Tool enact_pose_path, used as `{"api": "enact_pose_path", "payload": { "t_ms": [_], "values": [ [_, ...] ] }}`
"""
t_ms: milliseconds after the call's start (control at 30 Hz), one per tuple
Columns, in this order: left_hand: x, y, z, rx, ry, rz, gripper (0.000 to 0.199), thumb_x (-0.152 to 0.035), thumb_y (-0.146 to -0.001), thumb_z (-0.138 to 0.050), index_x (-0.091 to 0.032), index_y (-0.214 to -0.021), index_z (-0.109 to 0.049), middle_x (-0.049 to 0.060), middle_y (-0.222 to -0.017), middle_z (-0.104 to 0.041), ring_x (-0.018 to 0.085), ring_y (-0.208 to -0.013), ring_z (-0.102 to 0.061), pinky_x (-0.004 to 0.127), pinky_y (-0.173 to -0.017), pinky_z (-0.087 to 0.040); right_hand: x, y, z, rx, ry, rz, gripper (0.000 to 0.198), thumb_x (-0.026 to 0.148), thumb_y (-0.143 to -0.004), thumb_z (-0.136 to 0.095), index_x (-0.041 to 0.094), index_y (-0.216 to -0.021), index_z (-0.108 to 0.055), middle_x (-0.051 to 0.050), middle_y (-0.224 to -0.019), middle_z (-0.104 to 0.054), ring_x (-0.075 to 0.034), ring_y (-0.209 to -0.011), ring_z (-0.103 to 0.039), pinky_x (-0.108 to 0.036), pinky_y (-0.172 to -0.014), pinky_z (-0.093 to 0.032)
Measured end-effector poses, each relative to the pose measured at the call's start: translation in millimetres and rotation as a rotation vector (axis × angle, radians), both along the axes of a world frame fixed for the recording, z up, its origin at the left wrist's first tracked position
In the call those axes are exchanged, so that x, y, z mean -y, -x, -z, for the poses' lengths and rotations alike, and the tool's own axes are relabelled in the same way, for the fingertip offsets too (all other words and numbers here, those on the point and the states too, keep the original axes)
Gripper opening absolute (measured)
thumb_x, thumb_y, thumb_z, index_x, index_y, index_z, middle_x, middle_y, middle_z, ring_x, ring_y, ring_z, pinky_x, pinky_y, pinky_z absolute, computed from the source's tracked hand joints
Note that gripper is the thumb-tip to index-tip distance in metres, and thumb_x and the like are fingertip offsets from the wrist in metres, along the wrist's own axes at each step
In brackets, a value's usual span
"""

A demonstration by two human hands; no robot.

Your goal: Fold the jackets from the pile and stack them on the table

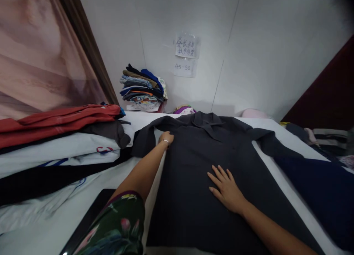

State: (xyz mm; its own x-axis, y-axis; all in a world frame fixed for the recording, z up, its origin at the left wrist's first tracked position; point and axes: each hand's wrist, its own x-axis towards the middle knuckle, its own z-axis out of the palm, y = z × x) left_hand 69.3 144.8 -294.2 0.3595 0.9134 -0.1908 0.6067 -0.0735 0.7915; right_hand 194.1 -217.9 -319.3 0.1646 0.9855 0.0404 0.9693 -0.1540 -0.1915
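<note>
A dark grey long-sleeved collared top point(199, 210) lies spread out in front of me, its collar at the far end and its body reaching towards me. Both its sleeves stretch out to the sides. My left hand point(166, 138) is closed at the top's left side edge, just below the sleeve, with the fingers curled on the cloth. On the front of the body my right hand point(225, 190) rests flat, palm down with the fingers spread.
Red clothing point(61, 120) tops a heap of garments at left. Folded clothes point(142, 87) are stacked by the back wall, near a handwritten sign point(186, 46). Navy cloth point(318, 188) lies at right on the white table point(265, 155). A black flat object point(91, 210) is near my left arm.
</note>
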Motion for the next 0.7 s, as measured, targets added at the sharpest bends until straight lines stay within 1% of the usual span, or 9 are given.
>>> {"api": "enact_pose_path", "payload": {
  "t_ms": [67, 133, 267, 400, 467, 533, 567, 633, 700],
  "values": [
    [1.3, 0.6, -3.5, -0.118, -0.071, -0.029, 0.030, -0.027, -0.075, -0.067, -0.016, -0.103, -0.065, 0.019, -0.126, -0.059, 0.037, -0.125, -0.048, 0.044, -0.096, -0.043, 1.2, 2.9, -1.9, -0.008, 0.010, -0.004, 0.054, 0.054, -0.094, -0.034, 0.034, -0.145, -0.036, -0.003, -0.156, -0.024, -0.028, -0.145, -0.016, -0.055, -0.115, -0.017],
    [3.2, 1.2, -7.3, -0.221, -0.109, -0.049, 0.031, -0.027, -0.077, -0.064, -0.016, -0.107, -0.065, 0.020, -0.129, -0.057, 0.038, -0.127, -0.046, 0.046, -0.098, -0.040, 3.8, 6.1, -3.8, -0.020, 0.016, -0.014, 0.055, 0.053, -0.095, -0.034, 0.031, -0.145, -0.037, -0.005, -0.156, -0.024, -0.029, -0.145, -0.015, -0.054, -0.114, -0.018],
    [17.0, 5.4, -11.6, -0.343, -0.150, -0.035, 0.040, -0.038, -0.083, -0.057, -0.010, -0.111, -0.063, 0.024, -0.127, -0.058, 0.038, -0.123, -0.051, 0.045, -0.097, -0.042, 8.7, 9.6, -7.2, -0.036, 0.033, -0.029, 0.055, 0.052, -0.095, -0.034, 0.029, -0.145, -0.037, -0.006, -0.157, -0.022, -0.030, -0.145, -0.013, -0.054, -0.115, -0.016],
    [50.7, 25.0, -9.6, -0.380, -0.184, 0.035, 0.052, -0.054, -0.082, -0.054, -0.010, -0.109, -0.063, 0.022, -0.121, -0.062, 0.035, -0.117, -0.056, 0.039, -0.092, -0.046, 7.3, 9.1, -9.8, -0.064, 0.047, -0.022, 0.057, 0.054, -0.094, -0.034, 0.028, -0.145, -0.037, -0.007, -0.157, -0.020, -0.030, -0.145, -0.011, -0.055, -0.115, -0.014],
    [73.1, 40.5, -7.3, -0.383, -0.191, 0.068, 0.054, -0.058, -0.079, -0.056, -0.011, -0.107, -0.063, 0.020, -0.117, -0.065, 0.034, -0.112, -0.059, 0.038, -0.087, -0.048, 4.8, 8.3, -11.2, -0.096, 0.045, -0.016, 0.057, 0.052, -0.094, -0.037, 0.027, -0.145, -0.038, -0.008, -0.157, -0.020, -0.030, -0.146, -0.009, -0.055, -0.115, -0.012],
    [96.3, 57.5, -4.8, -0.369, -0.190, 0.095, 0.056, -0.059, -0.075, -0.061, -0.012, -0.107, -0.062, 0.018, -0.110, -0.068, 0.032, -0.104, -0.063, 0.037, -0.081, -0.050, 4.2, 5.9, -12.9, -0.174, 0.048, -0.017, 0.058, 0.051, -0.092, -0.044, 0.024, -0.143, -0.042, -0.010, -0.157, -0.021, -0.030, -0.146, -0.009, -0.055, -0.115, -0.010],
    [107.4, 66.2, -3.5, -0.349, -0.185, 0.104, 0.058, -0.058, -0.073, -0.064, -0.012, -0.108, -0.062, 0.017, -0.107, -0.069, 0.031, -0.100, -0.065, 0.036, -0.079, -0.051, 5.8, 3.5, -13.9, -0.238, 0.052, -0.023, 0.057, 0.050, -0.090, -0.048, 0.023, -0.140, -0.045, -0.011, -0.156, -0.024, -0.030, -0.145, -0.011, -0.055, -0.115, -0.009],
    [128.0, 83.4, -1.0, -0.283, -0.162, 0.105, 0.062, -0.054, -0.068, -0.070, -0.014, -0.113, -0.059, 0.013, -0.102, -0.070, 0.028, -0.094, -0.067, 0.034, -0.076, -0.052, 15.5, -4.5, -15.8, -0.415, 0.020, -0.023, 0.052, 0.048, -0.087, -0.054, 0.023, -0.133, -0.054, -0.012, -0.152, -0.034, -0.027, -0.143, -0.022, -0.052, -0.116, -0.014],
    [146.0, 100.0, 1.5, -0.194, -0.127, 0.089, 0.066, -0.049, -0.064, -0.076, -0.016, -0.118, -0.057, 0.010, -0.099, -0.072, 0.025, -0.089, -0.068, 0.031, -0.074, -0.052, 35.7, -16.7, -16.6, -0.588, -0.118, 0.038, 0.044, 0.046, -0.087, -0.054, 0.024, -0.124, -0.062, -0.011, -0.146, -0.044, -0.024, -0.138, -0.035, -0.048, -0.115, -0.023]
  ]
}}
